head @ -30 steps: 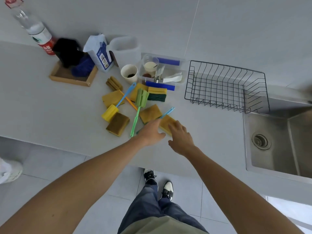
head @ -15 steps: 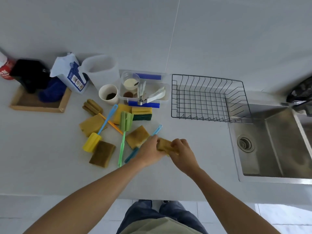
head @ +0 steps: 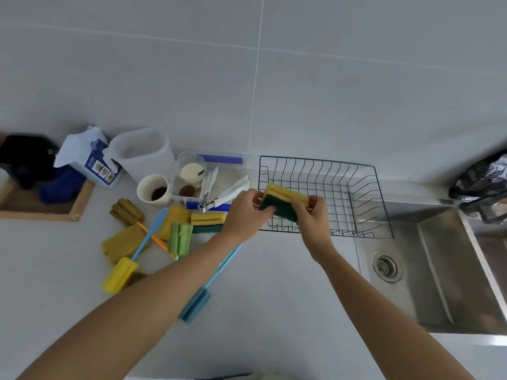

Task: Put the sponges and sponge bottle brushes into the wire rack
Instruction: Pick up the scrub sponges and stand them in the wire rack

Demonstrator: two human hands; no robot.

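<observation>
Sponge (head: 284,202) now raised, hands (head: 277,209) overlapping rack (head: 354,187)

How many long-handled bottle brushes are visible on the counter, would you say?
4: yellow-headed, green-headed, blue-headed below the left forearm, and an orange-handled one under the pile. Others may be hidden.

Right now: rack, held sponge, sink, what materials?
Wire rack: thin dark wire, probably coated metal.
Held sponge: yellow foam with a dark green scouring layer, matte.
Sink: brushed stainless steel by its grey sheen.

Both hands (head: 279,212) hold a sponge (head: 284,202) over the wire rack (head: 356,198)
</observation>
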